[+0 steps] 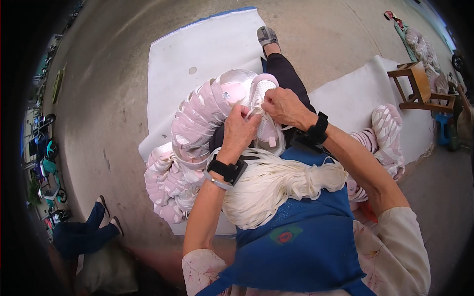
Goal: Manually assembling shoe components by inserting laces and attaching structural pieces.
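A pink and white shoe upper (267,132) lies over my lap, toe end nearer me or away I cannot tell. Both hands are at its lace opening. My left hand (240,129) pinches a white shoelace (255,112) at the left side of the opening. On the other side my right hand (287,106) is closed, fingertips together at the upper's edge; what they grip is mostly hidden, though lace runs close by. A thick bundle of loose off-white shoelaces (261,185) rests on my blue apron (301,241), just below the hands.
A curved stack of nested pink uppers (192,123) rises beside my left hand, with another pile (165,182) below it. More uppers (387,133) lie right on a white sheet (340,89). A wooden stool (419,84) stands far right. Another person's legs (91,224) show lower left.
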Motion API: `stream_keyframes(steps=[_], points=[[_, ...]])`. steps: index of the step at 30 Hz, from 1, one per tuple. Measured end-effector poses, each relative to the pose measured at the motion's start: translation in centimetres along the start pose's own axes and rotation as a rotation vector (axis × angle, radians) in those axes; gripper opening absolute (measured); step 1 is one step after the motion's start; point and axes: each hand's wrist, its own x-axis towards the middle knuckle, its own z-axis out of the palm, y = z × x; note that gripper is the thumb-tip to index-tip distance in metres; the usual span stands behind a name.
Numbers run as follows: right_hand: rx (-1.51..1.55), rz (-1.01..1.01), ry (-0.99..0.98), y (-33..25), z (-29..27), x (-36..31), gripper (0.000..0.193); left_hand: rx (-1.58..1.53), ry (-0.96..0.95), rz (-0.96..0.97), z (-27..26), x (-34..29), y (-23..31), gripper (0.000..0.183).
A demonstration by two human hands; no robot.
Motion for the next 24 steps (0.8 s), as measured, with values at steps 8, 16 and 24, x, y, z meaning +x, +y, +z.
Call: stream_keyframes(steps=[8,16,24], points=[[0.306,0.027,0.098,0.3,-1.3,-1.6,0.015,0.269,0.297,0.323,-0.9,-0.6,-0.6,0.031],[0.012,-0.658,-0.147,-6.2,0.9,-3.6,0.033,0.495,0.441,0.324,-4.1,-8.0,-6.4,0.04],[-0.422,-0.747,-0.319,-1.5,5.0,-2.4,0.045,0.535,0.114,-0.057,-2.4,-13.3,-6.2,0.097]])
